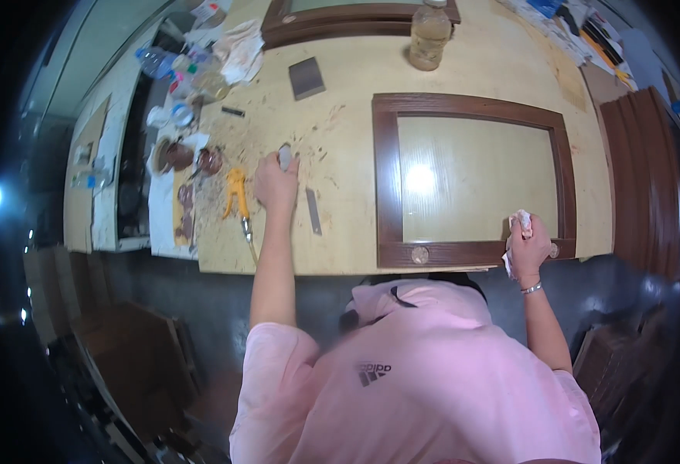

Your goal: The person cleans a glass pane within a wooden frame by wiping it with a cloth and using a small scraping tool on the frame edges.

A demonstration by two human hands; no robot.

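Observation:
Before me on the pale worktable (340, 69) lies a brown wood-framed cabinet door (386, 178) with a glossy pale panel. My right hand (531, 254) is closed around a crumpled white rag (520, 220) at the door's near right corner. Off to the left, my left hand (276, 184) is closed on a small grey piece (285, 158), its kind unclear, over the table. A yellow air blow gun (236, 192) lies just left of that hand. To its right rests a flat grey metal strip (313, 211).
A dark sanding block (306, 78) and shavings lie on the table. Bottles (156, 62), a white cloth (239, 52) and brown-stained cups (171, 157) crowd the left side. A bottle of cloudy liquid (430, 39) stands by another framed door (347, 23). Brown panels (641, 185) stand at right.

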